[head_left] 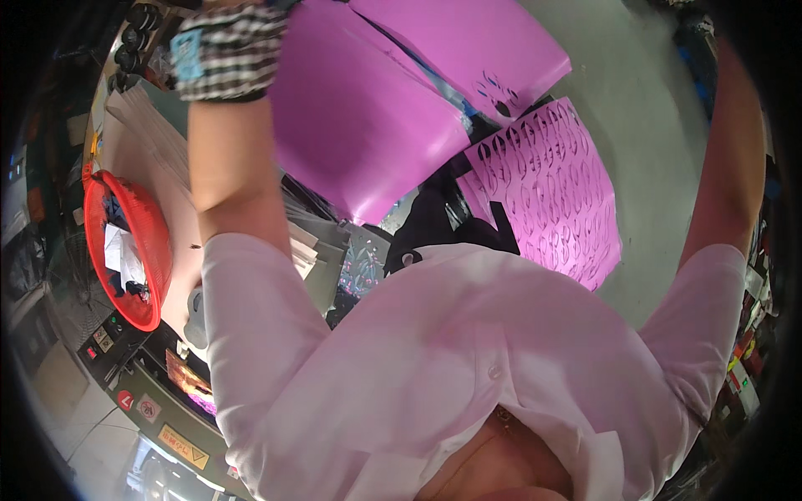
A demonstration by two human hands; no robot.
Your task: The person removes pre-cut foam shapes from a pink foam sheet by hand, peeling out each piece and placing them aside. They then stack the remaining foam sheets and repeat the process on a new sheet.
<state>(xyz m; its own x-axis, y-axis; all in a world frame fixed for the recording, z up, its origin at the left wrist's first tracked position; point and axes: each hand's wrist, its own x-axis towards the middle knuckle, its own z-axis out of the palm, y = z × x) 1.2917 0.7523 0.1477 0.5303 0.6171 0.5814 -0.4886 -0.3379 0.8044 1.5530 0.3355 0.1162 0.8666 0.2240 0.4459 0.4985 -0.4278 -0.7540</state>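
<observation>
Your gloved left hand [230,54] is the nearer visible 1; the large pink sheet [359,117] lies just to its right. Grip: cannot tell. Right hand: out of view. Sheet's far edge leaves frame, long axis unclear. Rightward: 1 perforated pink sheet [555,192], then grey surface [656,108].

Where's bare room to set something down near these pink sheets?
The smooth grey surface looks bare between the slit-covered pink sheet and the bare right forearm. Leftward it's crowded: glossy pink sheets fill the upper middle, beside the checked-gloved left hand; a round red basket holds white scraps.
</observation>
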